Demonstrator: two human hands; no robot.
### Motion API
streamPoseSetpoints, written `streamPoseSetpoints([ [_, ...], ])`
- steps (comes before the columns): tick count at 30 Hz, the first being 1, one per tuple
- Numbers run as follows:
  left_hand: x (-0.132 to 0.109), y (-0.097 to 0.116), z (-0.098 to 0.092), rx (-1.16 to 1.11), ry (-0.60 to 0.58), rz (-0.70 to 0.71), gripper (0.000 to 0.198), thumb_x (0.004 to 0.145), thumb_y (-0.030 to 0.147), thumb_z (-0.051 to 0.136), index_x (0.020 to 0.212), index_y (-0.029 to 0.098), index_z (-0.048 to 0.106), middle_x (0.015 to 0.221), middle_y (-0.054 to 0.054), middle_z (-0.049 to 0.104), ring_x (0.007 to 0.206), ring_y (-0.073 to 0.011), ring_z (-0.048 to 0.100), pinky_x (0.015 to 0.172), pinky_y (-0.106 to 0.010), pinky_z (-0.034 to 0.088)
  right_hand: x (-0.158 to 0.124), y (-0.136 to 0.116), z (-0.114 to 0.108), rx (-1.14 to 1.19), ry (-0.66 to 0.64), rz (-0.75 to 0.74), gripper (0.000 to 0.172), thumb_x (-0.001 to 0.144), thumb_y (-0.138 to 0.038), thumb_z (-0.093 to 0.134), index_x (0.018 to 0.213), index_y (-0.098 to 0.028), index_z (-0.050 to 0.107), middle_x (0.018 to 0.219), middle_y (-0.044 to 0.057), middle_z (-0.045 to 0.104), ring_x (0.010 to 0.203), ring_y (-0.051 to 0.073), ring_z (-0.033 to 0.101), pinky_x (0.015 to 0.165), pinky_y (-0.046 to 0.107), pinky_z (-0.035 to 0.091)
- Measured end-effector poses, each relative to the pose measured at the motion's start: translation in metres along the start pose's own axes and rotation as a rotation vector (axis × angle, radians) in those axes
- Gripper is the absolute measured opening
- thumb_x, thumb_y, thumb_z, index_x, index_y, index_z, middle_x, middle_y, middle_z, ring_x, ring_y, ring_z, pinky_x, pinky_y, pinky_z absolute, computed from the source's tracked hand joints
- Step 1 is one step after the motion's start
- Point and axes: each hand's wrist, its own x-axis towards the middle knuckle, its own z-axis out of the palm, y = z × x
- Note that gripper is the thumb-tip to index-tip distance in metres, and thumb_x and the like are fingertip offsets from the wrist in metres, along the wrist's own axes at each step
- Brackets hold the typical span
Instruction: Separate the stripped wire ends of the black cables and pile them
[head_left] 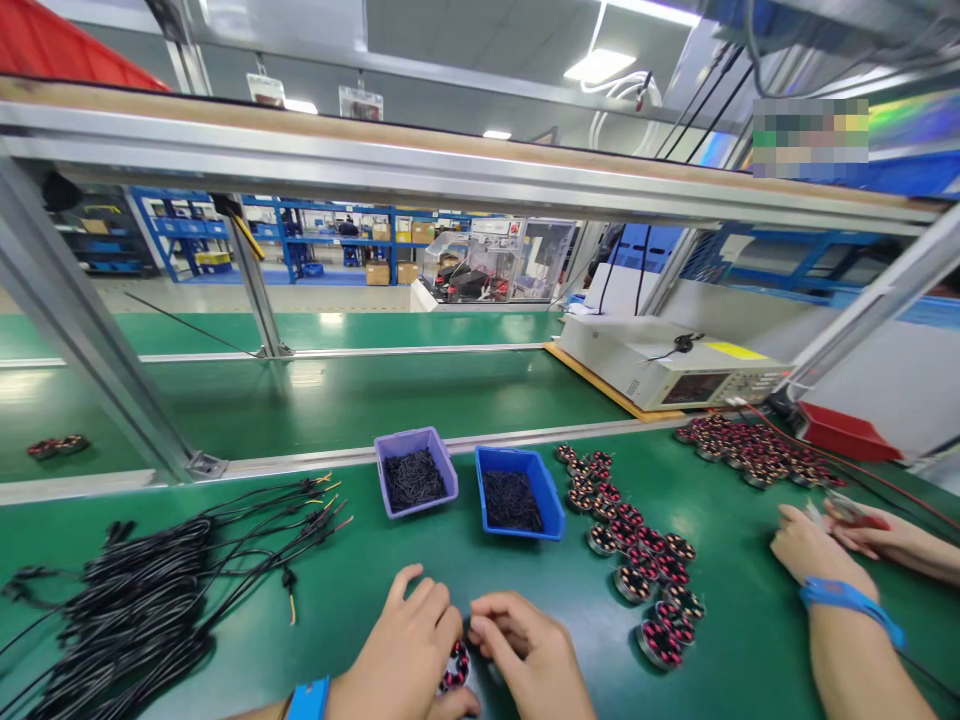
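Observation:
At the front centre, my left hand grips a round motor stator with red and black windings, partly covered by the fingers. Close on its right, my right hand has its fingers curled together, thumb against fingertips; anything between them is too small to make out. Beyond my hands stand a purple bin and a blue bin, both holding small black pieces. Several similar stators lie in a column right of the blue bin.
Bundled black cables lie at left. A bench instrument stands behind more stators and a red tray. At right, another person's hands work with a tool. A metal upright rises at left.

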Motion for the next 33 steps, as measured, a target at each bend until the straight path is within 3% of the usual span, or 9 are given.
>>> streamPoseSetpoints([
  [23,0.002,-0.0004,-0.0004,-0.021,-0.073,-0.025,0.056,0.051,0.049,0.093,0.086,0.015,0.067,0.085,-0.005,0.068,0.084,-0.0269,0.066,0.098,-0.059,0.05,-0.0003,0.0052,0.0009,-0.011,-0.013,0.009,0.032,0.084,-0.051,0.067,0.085,-0.02,0.074,0.069,0.004,0.071,0.059,0.019,0.068,0.057,0.024,0.057],
  [33,-0.0015,-0.0009,0.0023,-0.02,-0.061,-0.02,0.055,0.052,0.05,0.092,0.086,0.016,0.066,0.085,-0.004,0.067,0.084,-0.0259,0.066,0.098,-0.057,0.05,0.0022,0.0002,0.0024,-0.008,-0.008,0.026,0.036,0.081,-0.056,0.068,0.08,-0.02,0.073,0.068,0.004,0.07,0.058,0.019,0.068,0.056,0.024,0.056],
])
